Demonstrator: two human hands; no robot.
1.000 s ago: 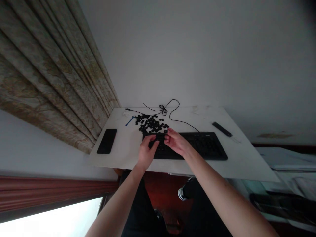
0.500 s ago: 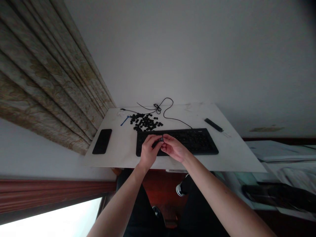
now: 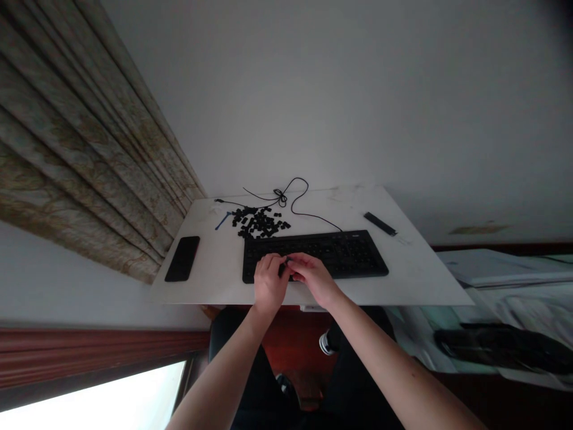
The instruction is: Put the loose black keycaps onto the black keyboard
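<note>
Both hands meet over the left-middle part of a black keyboard [image 3: 353, 252]. My left hand [image 3: 271, 279] is closed, its fingertips pinching a small dark keycap [image 3: 287, 260]. From the other side, my right hand [image 3: 313, 276] is also closed, with thumb and fingers on the same keycap. Most of the keycap is covered by the fingers. Behind the keyboard's left end lies a scattered pile of loose black keycaps [image 3: 259, 223].
A blue stick-like tool [image 3: 222, 220] lies left of the pile. A black phone [image 3: 182, 258] rests at the table's left side. The cable [image 3: 307, 214] loops along the back. On the right is a dark narrow bar [image 3: 380, 223]. A curtain [image 3: 89, 137] hangs at left.
My hands have drawn lower, closer to the keyboard's front edge, and the fingers now cover more of the keycap. The whole view has shifted slightly.
</note>
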